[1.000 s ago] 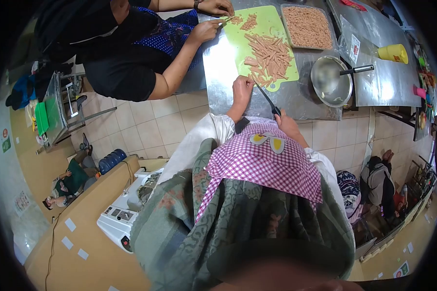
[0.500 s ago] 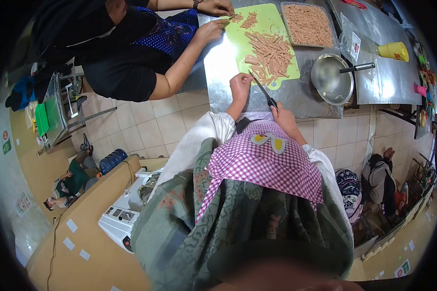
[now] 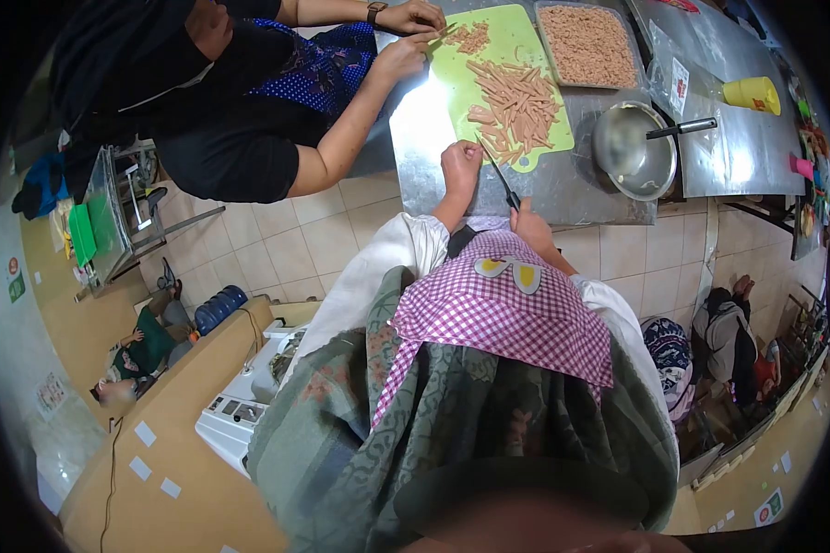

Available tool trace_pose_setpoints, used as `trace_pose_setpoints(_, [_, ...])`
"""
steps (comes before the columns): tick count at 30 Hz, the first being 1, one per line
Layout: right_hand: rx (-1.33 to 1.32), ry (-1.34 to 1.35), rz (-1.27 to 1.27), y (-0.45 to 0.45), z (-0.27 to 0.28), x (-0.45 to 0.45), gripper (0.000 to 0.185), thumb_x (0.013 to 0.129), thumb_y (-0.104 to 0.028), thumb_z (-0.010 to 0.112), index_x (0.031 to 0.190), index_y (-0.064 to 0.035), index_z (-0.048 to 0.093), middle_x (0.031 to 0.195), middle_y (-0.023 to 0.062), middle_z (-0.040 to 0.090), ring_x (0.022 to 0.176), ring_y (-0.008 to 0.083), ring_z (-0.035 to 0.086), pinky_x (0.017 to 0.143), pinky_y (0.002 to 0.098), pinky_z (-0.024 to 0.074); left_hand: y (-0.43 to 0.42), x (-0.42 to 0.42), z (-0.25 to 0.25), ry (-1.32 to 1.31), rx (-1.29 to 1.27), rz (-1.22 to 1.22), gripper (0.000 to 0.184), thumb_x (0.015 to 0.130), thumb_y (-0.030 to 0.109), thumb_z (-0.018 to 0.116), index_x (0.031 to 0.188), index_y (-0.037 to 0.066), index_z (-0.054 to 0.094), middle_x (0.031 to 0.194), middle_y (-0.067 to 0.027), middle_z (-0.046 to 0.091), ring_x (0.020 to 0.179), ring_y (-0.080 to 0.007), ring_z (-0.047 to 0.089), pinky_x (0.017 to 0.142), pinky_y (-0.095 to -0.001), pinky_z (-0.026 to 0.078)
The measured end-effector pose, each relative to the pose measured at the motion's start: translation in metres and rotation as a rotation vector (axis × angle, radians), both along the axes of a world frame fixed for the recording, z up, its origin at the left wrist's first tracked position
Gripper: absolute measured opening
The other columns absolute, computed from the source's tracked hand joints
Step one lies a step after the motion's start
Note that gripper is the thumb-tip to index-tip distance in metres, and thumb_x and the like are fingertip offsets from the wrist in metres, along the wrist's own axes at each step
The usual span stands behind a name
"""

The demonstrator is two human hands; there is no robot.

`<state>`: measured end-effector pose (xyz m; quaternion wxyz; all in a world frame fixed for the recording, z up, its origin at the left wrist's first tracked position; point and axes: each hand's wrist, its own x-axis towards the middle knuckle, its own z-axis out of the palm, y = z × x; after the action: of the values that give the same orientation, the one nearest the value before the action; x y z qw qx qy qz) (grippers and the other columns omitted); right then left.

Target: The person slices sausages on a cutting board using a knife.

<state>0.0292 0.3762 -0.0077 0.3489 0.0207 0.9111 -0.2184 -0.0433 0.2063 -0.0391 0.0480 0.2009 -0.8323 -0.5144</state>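
My right hand [image 3: 530, 229] is wrapped round the black handle of a knife [image 3: 500, 175], whose blade points up and left to the near edge of the green cutting board [image 3: 443, 97]. Close to the blade tip, my left hand [image 3: 461, 166] has its fingers pressed together; what they hold, if anything, is too small to tell. Pinkish strips [image 3: 516, 106] lie in a pile on the board, just beyond my hands. Smaller chopped pieces [image 3: 470, 38] are at the board's far left, by a co-worker's hands [image 3: 408, 37].
A tray of chopped pinkish food [image 3: 587, 46] stands behind the board on the metal table [image 3: 563, 198]. To the right are a metal bowl [image 3: 650, 170] with a black-handled utensil across its rim and a yellow cup [image 3: 752, 95]. A co-worker [image 3: 221, 138] stands at left.
The view has shifted slightly. Both of my hands remain near the board's front edge, with the knife a little more upright. The co-worker's small pieces look more gathered together.
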Motion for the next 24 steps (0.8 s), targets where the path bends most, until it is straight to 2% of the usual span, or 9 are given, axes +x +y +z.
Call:
trace_pose_setpoints(9, [-0.013, 0.017, -0.031, -0.008, -0.019, -0.005, 0.035, 0.092, -0.033, 0.043, 0.106, -0.001, 0.038, 0.078, 0.0289, 0.062, 0.075, 0.0467, 0.061, 0.067, 0.055, 0.0479, -0.001, 0.005, -0.003, -0.01, 0.001, -0.093, 0.009, 0.071, 0.003, 0.072, 0.076, -0.004, 0.068, 0.063, -0.0126, 0.065, 0.056, -0.0161, 0.062, 0.055, -0.0275, 0.049])
trace_pose_setpoints(17, [-0.045, 0.03, -0.006, 0.018, -0.006, 0.02, 0.035, 0.093, -0.031, 0.042, 0.106, 0.0019, 0.04, 0.077, 0.0299, 0.061, 0.073, 0.0459, 0.061, 0.065, 0.0542, 0.0473, 0.0, 0.009, 0.0, 0.05, -0.069, -0.151, 0.011, 0.071, 0.003, 0.072, 0.076, -0.005, 0.067, 0.067, -0.0167, 0.065, 0.058, -0.0209, 0.064, 0.056, -0.029, 0.05])
trace_pose_setpoints(24, [-0.014, 0.113, 0.027, 0.03, 0.011, 0.02, 0.033, 0.093, -0.029, 0.044, 0.105, 0.0014, 0.042, 0.07, 0.0259, 0.062, 0.067, 0.0448, 0.061, 0.061, 0.0535, 0.0473, -0.002, 0.005, 0.001, 0.028, -0.083, -0.162, 0.011, 0.07, 0.004, 0.074, 0.076, -0.003, 0.068, 0.067, -0.0157, 0.064, 0.056, -0.0197, 0.062, 0.055, -0.0293, 0.049])
